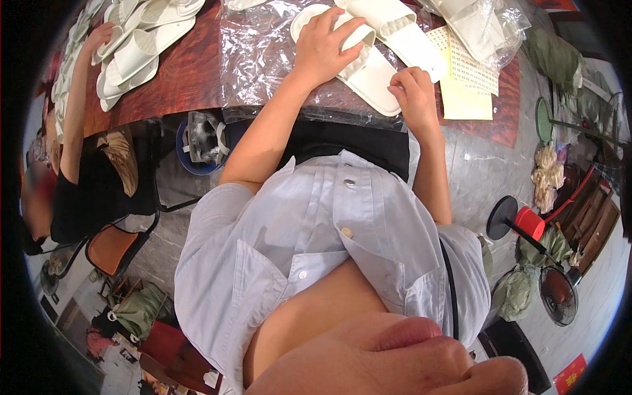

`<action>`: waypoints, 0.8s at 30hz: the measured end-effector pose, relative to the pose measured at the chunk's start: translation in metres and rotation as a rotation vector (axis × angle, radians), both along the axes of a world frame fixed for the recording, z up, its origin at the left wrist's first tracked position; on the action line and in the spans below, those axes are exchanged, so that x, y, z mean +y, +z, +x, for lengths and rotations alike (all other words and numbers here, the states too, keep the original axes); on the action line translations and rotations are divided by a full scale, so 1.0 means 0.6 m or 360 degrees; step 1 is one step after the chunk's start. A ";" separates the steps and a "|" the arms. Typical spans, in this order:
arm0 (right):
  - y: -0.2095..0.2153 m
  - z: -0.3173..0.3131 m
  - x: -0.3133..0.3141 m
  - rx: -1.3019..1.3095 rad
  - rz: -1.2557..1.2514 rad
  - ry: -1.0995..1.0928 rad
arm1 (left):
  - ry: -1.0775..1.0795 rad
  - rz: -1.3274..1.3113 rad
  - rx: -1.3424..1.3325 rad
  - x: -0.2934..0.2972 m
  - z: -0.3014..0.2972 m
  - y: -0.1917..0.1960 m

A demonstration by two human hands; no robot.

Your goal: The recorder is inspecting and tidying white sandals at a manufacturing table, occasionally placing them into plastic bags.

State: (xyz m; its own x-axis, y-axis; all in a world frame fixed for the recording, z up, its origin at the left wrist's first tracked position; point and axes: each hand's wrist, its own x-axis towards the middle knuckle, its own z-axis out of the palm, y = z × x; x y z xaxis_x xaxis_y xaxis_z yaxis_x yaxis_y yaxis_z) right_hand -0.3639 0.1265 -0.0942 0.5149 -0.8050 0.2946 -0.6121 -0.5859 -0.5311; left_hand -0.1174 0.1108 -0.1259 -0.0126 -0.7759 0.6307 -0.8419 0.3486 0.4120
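"When you look at the table (pixel 187 72), how far is the work?"

"I would judge it is midway through one pair. The nearer white slipper (pixel 380 89) lies on the clear plastic sheet (pixel 253 66); the left hand (pixel 324 49) is half open over its strap, fingers spread and touching it."

"And the right hand (pixel 415 99)?"

"It is curled just beside the heel end, thumb close to the fingertips. Whether they hold something small, I cannot tell."

"What is done, what is left?"

"Because a label sheet (pixel 475 69) with small printed rows lies at the right, I suppose it is labelling, but I see no certain label on this slipper. The second slipper (pixel 418 49), farther and to the right, probably waits too. Whether the slippers at the left (pixel 135 59), near a co-worker's hand (pixel 100 37), are finished, I cannot tell"
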 end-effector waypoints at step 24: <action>-0.015 -0.207 -0.020 0.0062 0.0301 -0.0936 | -0.0052 0.0013 -0.0006 0.002 0.003 0.006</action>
